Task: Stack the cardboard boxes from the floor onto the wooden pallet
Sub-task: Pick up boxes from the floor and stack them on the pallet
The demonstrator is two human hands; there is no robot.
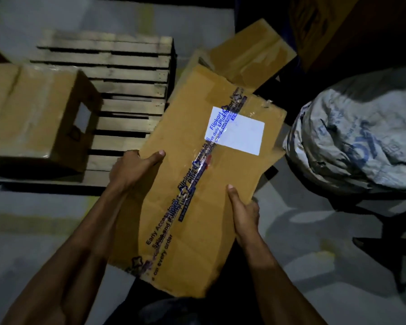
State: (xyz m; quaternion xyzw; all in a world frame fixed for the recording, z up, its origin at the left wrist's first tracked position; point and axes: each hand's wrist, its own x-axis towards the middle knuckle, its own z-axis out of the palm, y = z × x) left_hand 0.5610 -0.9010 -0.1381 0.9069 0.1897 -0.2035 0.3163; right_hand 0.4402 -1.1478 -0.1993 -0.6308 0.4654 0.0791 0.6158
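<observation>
I hold a long brown cardboard box (197,174) with blue printed tape and a white label, lifted in front of me. My left hand (133,170) grips its left edge, thumb on top. My right hand (243,212) grips its right edge, thumb on top. The wooden pallet (127,90) lies on the floor beyond and to the left. One taped cardboard box (31,113) stands on the pallet's left part. Another cardboard box (251,52) lies on the floor behind the held box, right of the pallet.
A large grey sack (359,137) with blue print sits at the right. A dark cardboard carton (326,26) stands at the back right. Grey concrete floor (33,231) surrounds the pallet, with dim lighting.
</observation>
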